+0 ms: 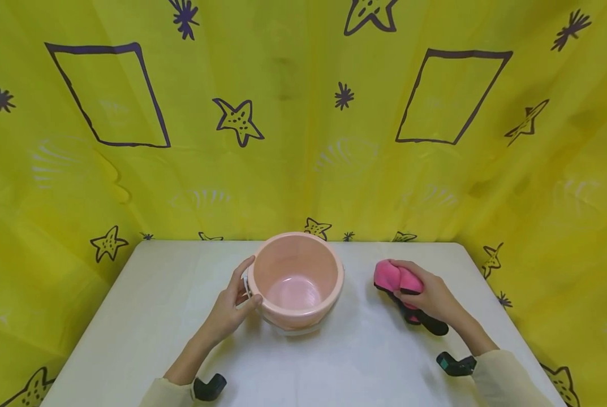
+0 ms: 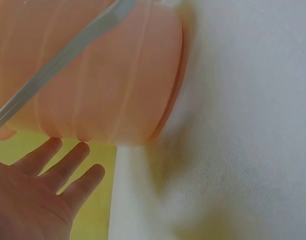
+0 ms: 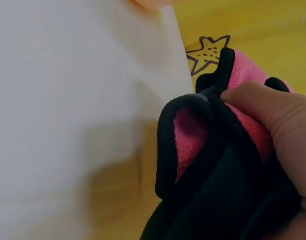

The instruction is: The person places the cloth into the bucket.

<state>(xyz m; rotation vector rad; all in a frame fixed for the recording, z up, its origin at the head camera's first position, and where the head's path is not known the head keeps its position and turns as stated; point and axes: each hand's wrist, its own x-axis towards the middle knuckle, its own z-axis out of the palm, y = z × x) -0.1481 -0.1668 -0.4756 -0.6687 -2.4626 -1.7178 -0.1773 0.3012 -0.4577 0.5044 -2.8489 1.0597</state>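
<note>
Broadly, a yellow curtain (image 1: 283, 181) with drawn stars and frames fills the background, rising behind a white table (image 1: 344, 367). Near the table's far edge, about the middle, is a peach bucket (image 1: 298, 312), its open mouth towards the viewer and nothing visible inside; whether its base sits flat is hard to tell. To its right, well apart from it, is a pink fleece piece with black trim (image 1: 386, 276), bunched, with a dark end hanging below; I cannot tell if that end touches the table. The left hand (image 1: 231, 305) spans the bucket's left side, its fingers spread apart with some tips resting against the wall, the thumb near the rim. The right hand (image 1: 430, 291) pinches the fleece firmly between thumb and fingers. The bucket's pale handle (image 2: 60, 62) crosses its outer wall. The step in hand seems to be steadying the bucket while managing the fleece; a next move would call for a steady left hand and a secure pinch, with the loose end clear of the rim.
</note>
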